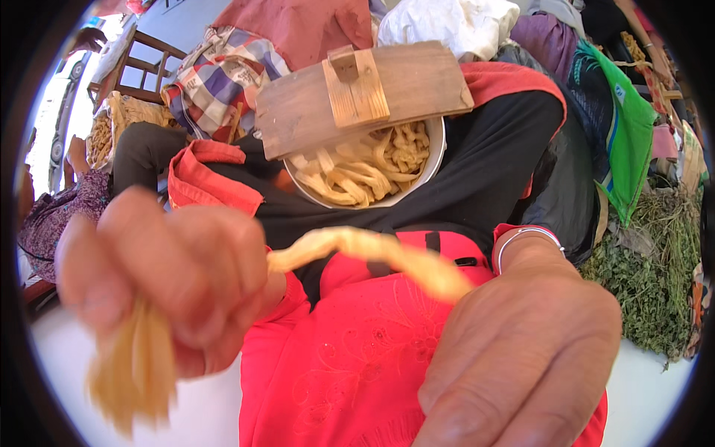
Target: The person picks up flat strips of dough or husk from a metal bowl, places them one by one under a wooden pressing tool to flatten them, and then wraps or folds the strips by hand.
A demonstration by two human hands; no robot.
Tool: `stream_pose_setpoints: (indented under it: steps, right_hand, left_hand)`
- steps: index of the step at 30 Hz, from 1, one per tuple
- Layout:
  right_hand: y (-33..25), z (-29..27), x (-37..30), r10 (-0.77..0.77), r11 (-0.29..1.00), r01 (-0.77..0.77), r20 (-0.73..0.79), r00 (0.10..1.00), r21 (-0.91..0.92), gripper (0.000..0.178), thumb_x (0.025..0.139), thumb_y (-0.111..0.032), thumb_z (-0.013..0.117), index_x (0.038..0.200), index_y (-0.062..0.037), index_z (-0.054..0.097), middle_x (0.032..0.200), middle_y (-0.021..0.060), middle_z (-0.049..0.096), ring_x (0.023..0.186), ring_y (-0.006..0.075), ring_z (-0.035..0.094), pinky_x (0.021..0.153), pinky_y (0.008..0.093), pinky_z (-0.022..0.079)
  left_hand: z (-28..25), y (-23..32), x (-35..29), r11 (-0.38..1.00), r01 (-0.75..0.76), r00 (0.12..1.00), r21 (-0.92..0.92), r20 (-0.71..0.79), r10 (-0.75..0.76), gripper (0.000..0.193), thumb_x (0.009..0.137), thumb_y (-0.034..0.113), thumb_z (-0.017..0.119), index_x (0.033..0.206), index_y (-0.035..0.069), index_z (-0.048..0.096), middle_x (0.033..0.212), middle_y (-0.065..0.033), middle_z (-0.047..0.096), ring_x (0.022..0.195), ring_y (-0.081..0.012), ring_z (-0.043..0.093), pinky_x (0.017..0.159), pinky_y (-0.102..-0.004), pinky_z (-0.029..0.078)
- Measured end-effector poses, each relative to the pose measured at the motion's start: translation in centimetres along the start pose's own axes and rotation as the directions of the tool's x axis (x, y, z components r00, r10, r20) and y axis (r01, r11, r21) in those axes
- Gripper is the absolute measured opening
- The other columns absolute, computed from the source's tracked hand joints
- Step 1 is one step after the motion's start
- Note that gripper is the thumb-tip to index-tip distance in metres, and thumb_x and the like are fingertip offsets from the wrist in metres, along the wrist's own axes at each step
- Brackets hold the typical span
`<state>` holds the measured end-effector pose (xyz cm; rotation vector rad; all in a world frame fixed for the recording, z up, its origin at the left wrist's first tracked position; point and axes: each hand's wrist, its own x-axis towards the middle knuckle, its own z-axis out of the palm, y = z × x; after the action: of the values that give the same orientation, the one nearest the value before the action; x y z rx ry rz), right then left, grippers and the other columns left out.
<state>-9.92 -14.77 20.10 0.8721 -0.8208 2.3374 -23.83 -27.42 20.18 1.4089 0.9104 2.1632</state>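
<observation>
Raised close in front of me, my left hand [175,279] is closed around a pale yellow, twisted strand [357,249]. A bundle of flat yellow strips [134,372] hangs below its fingers; the hand is blurred. The strand arches across to my right hand [521,346], which is closed at its other end, the fingertips hidden. That wrist wears a white bangle [532,232]. Between my black-trousered legs stands a white bucket [441,153] with several similar yellow strips [365,175] in it. A wooden board [290,119] with a lighter block [359,104] lies across its top.
A red cloth [208,175] lies over my leg, near a checked cloth [223,74]. White and purple bundles stand beyond the bucket. At right are a green bag [625,127] and a heap of dried herbs [648,283]. Another person in a patterned purple garment [71,212] sits at left.
</observation>
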Motion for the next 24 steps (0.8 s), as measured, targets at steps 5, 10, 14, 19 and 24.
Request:
stream_pose_setpoints:
  steps: [5,10,14,19,24]
  right_hand:
    - [-4.5,-5.4,-1.4,0.583,0.662,-0.357,0.154,0.798,-0.659,0.016,0.086,-0.011,0.063,0.095,0.0025,0.063,0.094,0.0145,0.064,0.082,0.0292,0.063,0.068,0.0356,0.052]
    - [0.4,-12.8,-5.3,0.272,-0.131,-0.02,-0.055,0.961,-0.991,0.03,0.074,-0.014,0.072,0.102,-0.0059,0.065,0.106,0.0124,0.062,0.088,0.0293,0.061,0.072,0.0332,0.049]
    - [3.0,-13.8,-6.8,0.178,-0.291,0.035,-0.018,0.984,-0.956,0.02,0.075,-0.016,0.071,0.091,-0.0076,0.063,0.095,0.0088,0.063,0.08,0.0265,0.061,0.067,0.0336,0.047]
    - [3.4,-17.8,-7.2,0.15,-0.435,-0.044,-0.12,0.981,-0.899,0.02,0.082,-0.021,0.066,0.069,-0.0109,0.054,0.057,0.0083,0.054,0.05,0.029,0.054,0.047,0.0376,0.042]
    - [-1.2,-20.7,-5.2,0.193,-0.527,-0.211,-0.358,0.914,-0.823,0.031,0.089,-0.031,0.061,0.07,-0.0069,0.057,0.057,0.0162,0.052,0.051,0.0326,0.054,0.044,0.0369,0.042]
  left_hand:
    - [-1.5,-4.8,-2.8,0.948,0.15,0.977,0.282,-0.192,-0.098,0.015,0.089,0.008,0.054,0.101,-0.002,0.054,0.083,-0.0045,0.05,0.057,-0.0063,0.04,0.049,-0.0203,0.034]
    - [-0.9,-10.8,-8.2,0.652,0.743,0.643,0.152,-0.434,-0.631,0.007,0.091,0.002,0.054,0.098,0.002,0.053,0.088,-0.0007,0.057,0.08,-0.0051,0.052,0.07,-0.0203,0.043]
    - [0.0,-15.8,-9.8,0.675,0.728,0.599,-0.12,-0.367,-0.712,0.004,0.094,0.008,0.051,0.096,0.005,0.049,0.08,-0.0005,0.055,0.058,-0.0037,0.046,0.048,-0.0192,0.039]
    - [1.0,-15.8,-8.3,0.519,0.729,0.452,-0.446,-0.255,-0.854,0.02,0.094,0.012,0.055,0.112,0.003,0.053,0.071,-0.0022,0.055,0.048,-0.0059,0.045,0.042,-0.0197,0.038]
    - [-4.6,-14.5,-6.5,0.539,0.842,0.535,0.01,-0.138,-0.833,0.028,0.092,0.021,0.059,0.115,0.004,0.061,0.066,0.0048,0.053,0.05,-0.0007,0.042,0.044,-0.0153,0.034]
